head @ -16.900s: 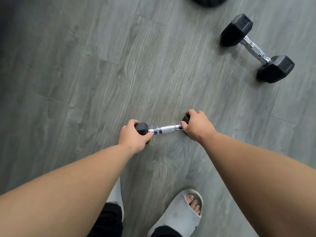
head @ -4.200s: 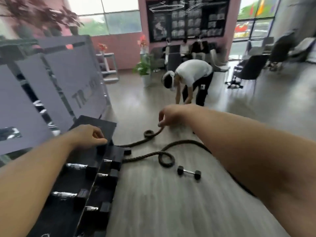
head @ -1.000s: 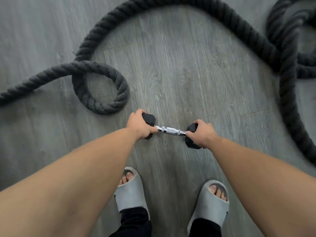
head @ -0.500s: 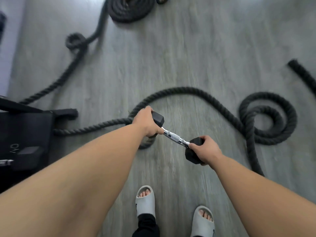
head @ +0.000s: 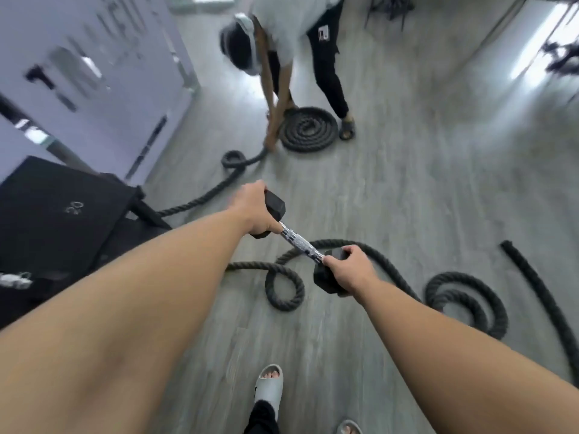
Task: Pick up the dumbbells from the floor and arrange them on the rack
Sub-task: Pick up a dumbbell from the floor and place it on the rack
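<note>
I hold a small dumbbell (head: 300,243) with black hex heads and a chrome handle in the air above the grey floor. My left hand (head: 253,208) grips its upper-left head and my right hand (head: 347,270) grips its lower-right head, so the bar slants down to the right. The black dumbbell rack (head: 59,214) stands at the left, marked with a pale number. The chrome end of a dumbbell stored on the rack (head: 14,279) shows at the left edge.
A thick black battle rope (head: 283,288) loops across the floor under my hands and off to the right. Ahead, another person (head: 288,29) bends over a coiled rope (head: 308,128). A pale wall panel (head: 94,73) rises behind the rack. My sandalled foot (head: 269,386) is below.
The dumbbell has come up off the floor and swung to a steeper slant. My view has lifted and turned left, bringing the rack and the other person into sight.
</note>
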The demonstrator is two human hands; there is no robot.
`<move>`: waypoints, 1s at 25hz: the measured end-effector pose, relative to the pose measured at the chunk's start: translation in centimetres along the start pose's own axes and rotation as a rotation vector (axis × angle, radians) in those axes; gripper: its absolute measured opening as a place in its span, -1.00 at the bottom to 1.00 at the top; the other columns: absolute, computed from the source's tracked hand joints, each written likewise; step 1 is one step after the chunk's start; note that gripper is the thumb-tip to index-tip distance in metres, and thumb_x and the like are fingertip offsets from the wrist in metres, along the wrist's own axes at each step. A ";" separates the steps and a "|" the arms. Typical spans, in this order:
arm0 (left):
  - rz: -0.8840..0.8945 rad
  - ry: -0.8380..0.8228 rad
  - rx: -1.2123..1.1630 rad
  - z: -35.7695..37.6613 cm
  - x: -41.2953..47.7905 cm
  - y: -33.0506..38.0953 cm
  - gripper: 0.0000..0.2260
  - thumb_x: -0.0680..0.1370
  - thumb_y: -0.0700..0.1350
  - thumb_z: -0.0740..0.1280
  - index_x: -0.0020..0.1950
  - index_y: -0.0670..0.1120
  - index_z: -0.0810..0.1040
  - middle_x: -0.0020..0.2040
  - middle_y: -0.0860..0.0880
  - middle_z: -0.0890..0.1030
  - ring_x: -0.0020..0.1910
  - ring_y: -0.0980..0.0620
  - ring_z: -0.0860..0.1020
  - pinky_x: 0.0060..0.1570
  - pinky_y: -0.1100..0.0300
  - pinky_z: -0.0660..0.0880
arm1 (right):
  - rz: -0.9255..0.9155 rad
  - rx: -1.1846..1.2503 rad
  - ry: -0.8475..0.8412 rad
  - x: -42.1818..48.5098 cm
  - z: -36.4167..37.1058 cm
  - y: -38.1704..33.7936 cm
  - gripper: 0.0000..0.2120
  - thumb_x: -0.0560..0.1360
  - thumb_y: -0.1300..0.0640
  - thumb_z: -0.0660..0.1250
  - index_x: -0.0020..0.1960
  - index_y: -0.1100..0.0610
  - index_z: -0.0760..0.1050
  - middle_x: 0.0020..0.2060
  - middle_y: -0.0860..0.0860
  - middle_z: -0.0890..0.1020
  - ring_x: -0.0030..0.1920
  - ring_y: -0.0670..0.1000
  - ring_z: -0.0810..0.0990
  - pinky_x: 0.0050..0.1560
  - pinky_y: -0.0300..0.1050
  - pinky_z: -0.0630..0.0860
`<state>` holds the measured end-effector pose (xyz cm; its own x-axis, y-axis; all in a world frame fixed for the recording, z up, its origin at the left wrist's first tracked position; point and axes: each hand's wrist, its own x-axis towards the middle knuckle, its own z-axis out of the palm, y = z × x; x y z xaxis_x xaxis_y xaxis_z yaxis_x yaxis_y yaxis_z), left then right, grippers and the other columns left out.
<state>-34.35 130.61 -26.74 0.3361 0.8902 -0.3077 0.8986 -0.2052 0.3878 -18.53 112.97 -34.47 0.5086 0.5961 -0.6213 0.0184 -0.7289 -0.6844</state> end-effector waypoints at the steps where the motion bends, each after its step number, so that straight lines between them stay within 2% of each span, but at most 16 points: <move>1: -0.005 0.048 0.039 -2.5 -1.9 -0.8 -0.32 0.09 0.07 0.65 0.14 -0.02 0.50 -0.01 -0.02 0.62 -0.09 -0.09 0.63 -0.10 0.00 0.65 | -0.029 0.017 -0.021 -1.8 0.8 -1.4 -0.63 0.43 0.00 0.46 0.13 0.07 0.41 -0.05 0.03 0.54 -0.05 0.16 0.63 -0.20 0.22 0.71; 4: -0.061 0.145 0.085 -8.4 -7.7 -4.3 -0.21 0.11 0.11 0.67 0.23 -0.06 0.45 0.07 -0.08 0.58 -0.02 -0.15 0.60 -0.04 -0.03 0.62 | -0.062 0.032 -0.117 -6.9 4.7 -4.2 -0.52 0.41 -0.01 0.49 0.26 0.09 0.44 -0.02 0.06 0.59 -0.03 0.17 0.65 -0.32 0.14 0.69; 7: -0.161 0.187 0.066 -13.0 -14.3 -10.3 -0.22 0.15 0.09 0.68 0.28 -0.04 0.46 0.10 -0.06 0.58 0.00 -0.13 0.61 -0.10 0.04 0.58 | -0.115 -0.003 -0.215 -12.5 10.5 -5.8 -0.47 0.39 -0.02 0.49 0.29 0.10 0.46 0.06 0.11 0.62 -0.02 0.18 0.64 -0.43 -0.01 0.63; 9: -0.220 0.227 0.064 -15.2 -18.7 -15.4 -0.21 0.16 0.10 0.67 0.32 0.00 0.47 0.13 -0.04 0.57 0.04 -0.11 0.60 -0.10 0.05 0.56 | -0.133 -0.034 -0.297 -16.5 15.1 -6.1 -0.47 0.37 -0.04 0.49 0.28 0.10 0.46 0.06 0.12 0.61 -0.03 0.18 0.64 -0.41 0.02 0.66; 12: -0.302 0.262 0.115 -17.1 -25.1 -23.8 -0.22 0.16 0.12 0.65 0.33 0.02 0.48 0.21 -0.04 0.48 0.15 -0.13 0.57 0.02 0.01 0.58 | -0.129 -0.073 -0.400 -22.5 22.9 -5.5 -0.44 0.36 -0.04 0.48 0.29 0.08 0.44 0.09 0.12 0.60 -0.03 0.19 0.65 -0.37 0.08 0.68; 15: -0.390 0.262 0.109 -18.6 -31.8 -33.2 -0.16 0.17 0.13 0.66 0.40 0.04 0.45 0.27 -0.05 0.42 0.19 -0.13 0.53 0.07 -0.06 0.59 | -0.110 -0.107 -0.486 -28.6 31.7 -3.8 -0.52 0.40 0.00 0.47 0.26 0.08 0.42 0.08 0.11 0.61 -0.07 0.18 0.66 -0.32 0.07 0.68; 19: -0.527 0.240 0.104 -20.4 -41.3 -46.8 -0.12 0.20 0.16 0.66 0.45 0.04 0.41 0.31 -0.05 0.37 0.16 -0.14 0.51 -0.04 -0.03 0.56 | -0.106 -0.168 -0.584 -37.5 44.4 -0.8 -0.49 0.35 -0.01 0.47 0.25 0.04 0.44 0.04 0.09 0.63 -0.14 0.14 0.70 -0.36 0.11 0.69; 21: -0.581 0.241 0.106 -21.2 -45.0 -52.0 -0.11 0.20 0.16 0.67 0.46 0.03 0.40 0.34 -0.07 0.35 0.15 -0.16 0.52 0.00 -0.07 0.58 | -0.097 -0.169 -0.615 -41.3 49.5 0.2 -0.48 0.31 -0.02 0.48 0.23 0.02 0.45 0.03 0.10 0.63 -0.11 0.18 0.71 -0.34 0.17 0.70; 25: -0.677 0.232 0.110 -23.4 -51.5 -61.9 -0.10 0.19 0.13 0.68 0.47 0.01 0.42 0.32 -0.13 0.40 0.17 -0.21 0.53 0.07 -0.09 0.58 | -0.080 -0.206 -0.675 -48.3 59.5 2.3 -0.34 0.19 -0.12 0.48 0.26 0.01 0.46 0.01 0.04 0.62 0.01 0.15 0.68 -0.14 0.22 0.71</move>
<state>-113.86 106.96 -14.54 -0.3620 0.8973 -0.2526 0.9156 0.3932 0.0843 -94.24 102.51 -28.77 -0.1441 0.6801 -0.7188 0.2298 -0.6835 -0.6928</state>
